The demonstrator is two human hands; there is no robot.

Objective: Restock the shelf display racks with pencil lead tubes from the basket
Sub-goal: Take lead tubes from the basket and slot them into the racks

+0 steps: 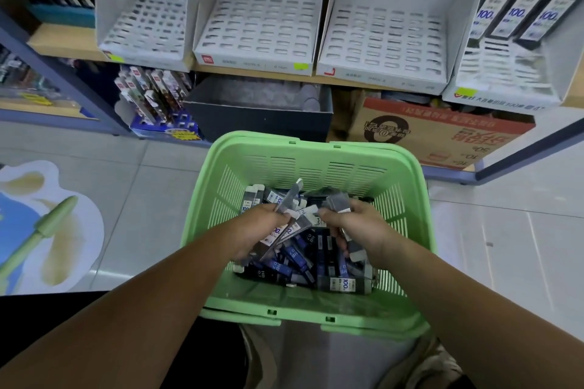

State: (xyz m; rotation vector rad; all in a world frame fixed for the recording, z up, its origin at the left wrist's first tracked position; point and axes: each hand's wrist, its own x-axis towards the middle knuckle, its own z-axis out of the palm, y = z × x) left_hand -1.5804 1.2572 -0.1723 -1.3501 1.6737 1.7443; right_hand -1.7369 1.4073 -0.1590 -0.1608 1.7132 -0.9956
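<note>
Tubes point(297, 259) heaped loose in basket point(316, 161), both hands down among them. Left hand point(259, 230) curled round a fanned bundle; right hand point(354, 224) gripping a few more. Risk of a drop on the lift, owing to the splayed bundle with ends pointing different ways; likely landing on floor point(158, 199) or back in the heap. Risk too of jamming in rack slots if fed in crooked. Three white racks point(259, 28) on shelf point(63, 38) above, slots bare. Fourth rack point(505, 73), far right, holding three tubes upright at its back.
</note>
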